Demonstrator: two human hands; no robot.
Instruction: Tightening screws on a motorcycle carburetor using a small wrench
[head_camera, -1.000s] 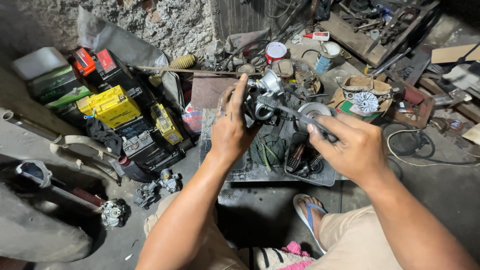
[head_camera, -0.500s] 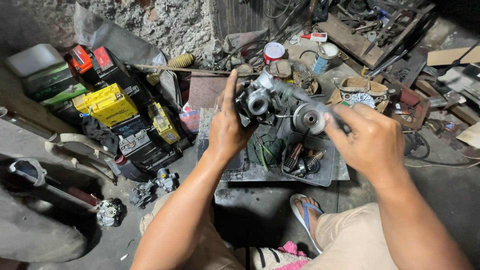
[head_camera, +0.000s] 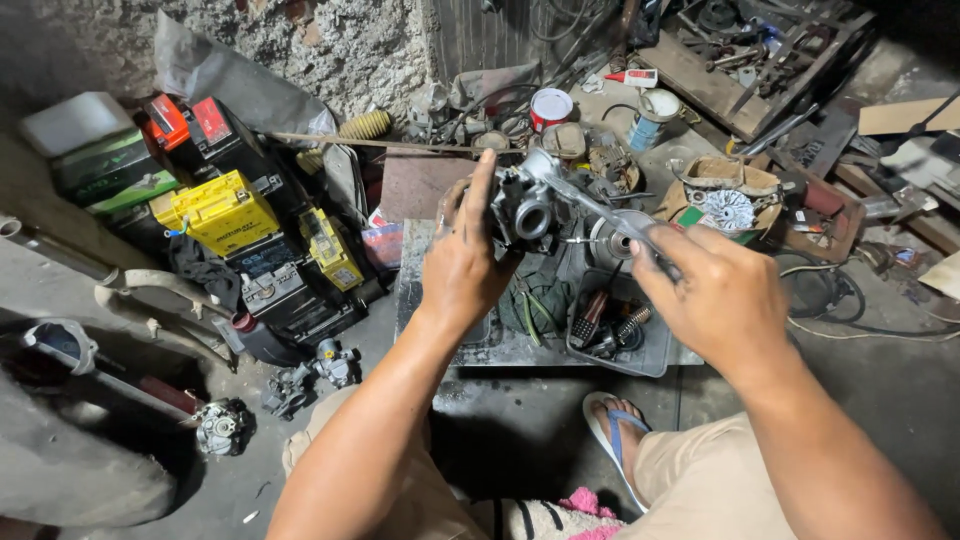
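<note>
While the left hand (head_camera: 462, 262) keeps its fingers clamped around the grey metal carburettor (head_camera: 525, 205), holding it up over the metal tray (head_camera: 430, 330) on the floor, the right hand (head_camera: 722, 290) has changed its grip. A second ago it lay close against the part; now it sits further right, fingers closed around the handle of a long silver wrench (head_camera: 600, 212) whose far end meets the top of the carburettor. That suggests turning a fastener is now in hand rather than mere inspection. Yellow and black batteries (head_camera: 225, 215) stand at left, and a sandalled foot (head_camera: 618, 435) rests below the tray.
</note>
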